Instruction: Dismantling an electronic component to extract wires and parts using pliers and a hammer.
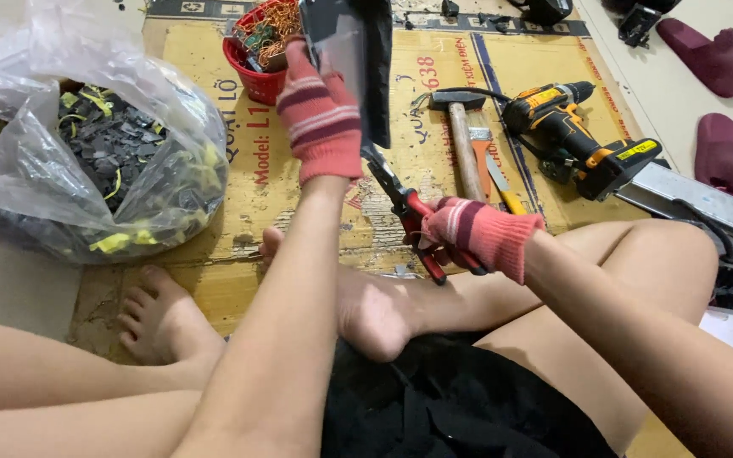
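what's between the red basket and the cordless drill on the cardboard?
In the head view, the left hand holding a dark plastic panel is between the red basket and the drill, then a hammer.

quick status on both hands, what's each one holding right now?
Left hand: closed on a dark flat panel, held upright.
Right hand: closed on red-handled pliers, jaws at the panel's lower edge.
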